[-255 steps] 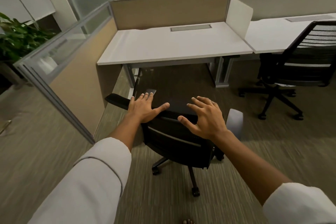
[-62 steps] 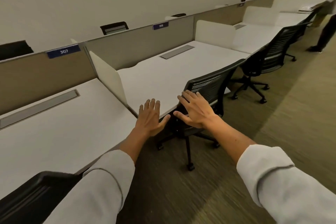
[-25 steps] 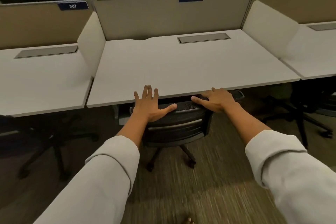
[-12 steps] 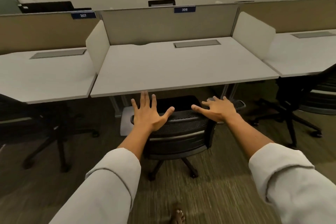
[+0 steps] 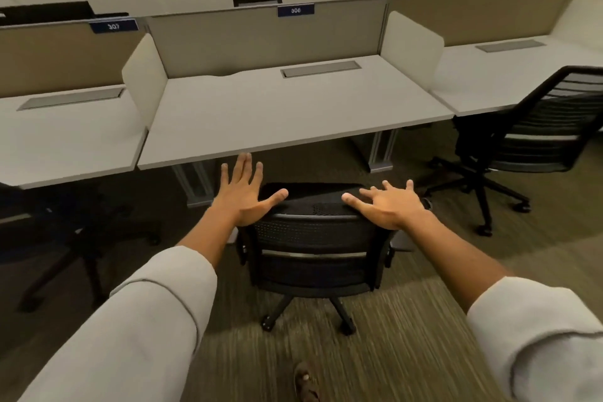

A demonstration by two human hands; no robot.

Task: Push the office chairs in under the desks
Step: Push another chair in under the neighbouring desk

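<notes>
In front of the desk (image 5: 293, 114) marked 306 stands a black office chair (image 5: 315, 245), its back turned to the person. The left hand (image 5: 243, 194) is at the left top corner of the chair back, fingers spread wide and flat, thumb stretched toward the middle. The right hand (image 5: 390, 204) is at the right top corner, also with fingers spread wide. Neither hand closes around anything; whether the palms truly press on the rim, one cannot tell. The chair seat is not under the desk: its back stands apart from the front edge of the desk, with a strip of carpet (image 5: 408, 352) and dark open space between them. Under the desk the room between the two grey legs looks free. To the right, a second chair (image 5: 535, 143) stands turned out from the next desk (image 5: 509, 75), well apart from the first chair. To the left, a third chair (image 5: 58, 232) is partly under the desk (image 5: 65, 137) marked 307. A foot in a sandal (image 5: 305, 382) shows at the bottom edge.
</notes>
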